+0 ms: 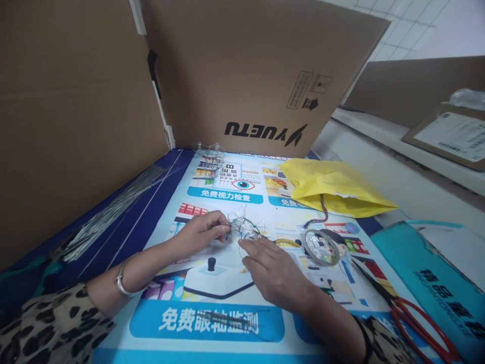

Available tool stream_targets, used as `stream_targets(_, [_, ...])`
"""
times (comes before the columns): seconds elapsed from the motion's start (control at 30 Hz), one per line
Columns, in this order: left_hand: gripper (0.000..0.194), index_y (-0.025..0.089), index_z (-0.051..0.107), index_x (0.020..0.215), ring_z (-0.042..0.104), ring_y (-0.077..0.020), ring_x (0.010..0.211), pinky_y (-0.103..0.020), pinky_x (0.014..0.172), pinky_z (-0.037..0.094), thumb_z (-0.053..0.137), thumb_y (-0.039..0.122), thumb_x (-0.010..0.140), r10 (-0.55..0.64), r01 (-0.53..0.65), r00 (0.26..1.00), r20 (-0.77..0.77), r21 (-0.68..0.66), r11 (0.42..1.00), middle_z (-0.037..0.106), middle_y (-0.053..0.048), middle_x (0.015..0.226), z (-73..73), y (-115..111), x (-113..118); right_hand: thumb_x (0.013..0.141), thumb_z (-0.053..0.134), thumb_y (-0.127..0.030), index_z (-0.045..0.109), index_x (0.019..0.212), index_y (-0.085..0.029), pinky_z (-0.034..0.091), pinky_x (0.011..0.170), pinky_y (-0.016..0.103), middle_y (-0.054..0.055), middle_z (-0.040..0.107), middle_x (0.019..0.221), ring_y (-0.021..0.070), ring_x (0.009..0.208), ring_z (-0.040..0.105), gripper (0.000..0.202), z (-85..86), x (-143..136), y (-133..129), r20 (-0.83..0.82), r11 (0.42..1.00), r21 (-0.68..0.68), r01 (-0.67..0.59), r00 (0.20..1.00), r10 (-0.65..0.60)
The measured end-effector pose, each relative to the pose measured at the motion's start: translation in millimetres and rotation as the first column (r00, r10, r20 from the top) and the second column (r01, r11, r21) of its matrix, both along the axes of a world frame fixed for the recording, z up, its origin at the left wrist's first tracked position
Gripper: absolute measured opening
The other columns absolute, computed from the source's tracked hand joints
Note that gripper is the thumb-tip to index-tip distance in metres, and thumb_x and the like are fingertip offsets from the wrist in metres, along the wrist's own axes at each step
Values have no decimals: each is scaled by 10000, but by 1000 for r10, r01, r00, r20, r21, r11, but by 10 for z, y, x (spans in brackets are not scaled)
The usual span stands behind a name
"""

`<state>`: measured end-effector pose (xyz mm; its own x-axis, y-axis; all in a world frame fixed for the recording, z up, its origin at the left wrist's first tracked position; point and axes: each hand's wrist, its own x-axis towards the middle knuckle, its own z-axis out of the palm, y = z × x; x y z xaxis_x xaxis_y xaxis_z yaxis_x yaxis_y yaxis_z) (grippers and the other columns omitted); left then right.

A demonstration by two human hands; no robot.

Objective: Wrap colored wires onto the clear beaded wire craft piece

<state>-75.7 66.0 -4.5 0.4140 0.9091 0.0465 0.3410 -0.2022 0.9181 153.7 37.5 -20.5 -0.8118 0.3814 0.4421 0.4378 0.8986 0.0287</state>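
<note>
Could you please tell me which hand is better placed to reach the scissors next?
Probably the right hand: the red-handled scissors lie on its side of the table. The left hand is farther off, beyond the wire piece, with its fingers pinched at that piece's edge.

The light is uneven: the wall (447,30) at upper right washes out pale, while the cardboard (71,126) on the left sits in dull shade. The bracelet (120,280) glints faintly. Edges stretch and smear, and the fine wires (239,227) look soft.
</note>
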Motion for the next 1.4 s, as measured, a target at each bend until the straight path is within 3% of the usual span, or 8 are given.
stream_targets(0.37, [129,181,466,866,639,-132,685,-295,679,479,482,308,860,33,-29,988,149,-30,999,621,-15,827,-13,-6,37,869,418,-87,613,881,-143,434,981,416,132,626,1181,229,1049,587,203,-42,10,17,7,1000,2,22,1000,-22])
stream_targets(0.9, [102,179,487,788,640,-142,676,-272,661,462,474,262,846,104,-100,991,87,-57,993,628,1,698,-31,-1,57,860,447,-81,625,875,-129,447,961,421,134,643,1115,234,1023,583,185,-35,1,18,-1,1000,-6,20,1000,-20])
stream_targets(1.13, [113,179,470,799,639,-110,606,-219,541,441,465,272,862,109,-98,987,115,-98,990,629,-8,809,-50,-3,56,863,427,-71,626,862,-129,450,959,407,133,649,1098,225,1013,589,207,-9,-4,19,-12,1000,-3,11,1000,-11])
stream_targets(1.4, [122,176,473,795,617,-92,583,-212,542,424,472,277,864,127,-106,978,165,-129,986,626,7,785,0,-1,59,864,442,-94,624,879,-135,447,956,416,143,610,1183,240,1051,568,187,-55,20,19,26,999,24,31,999,-31])
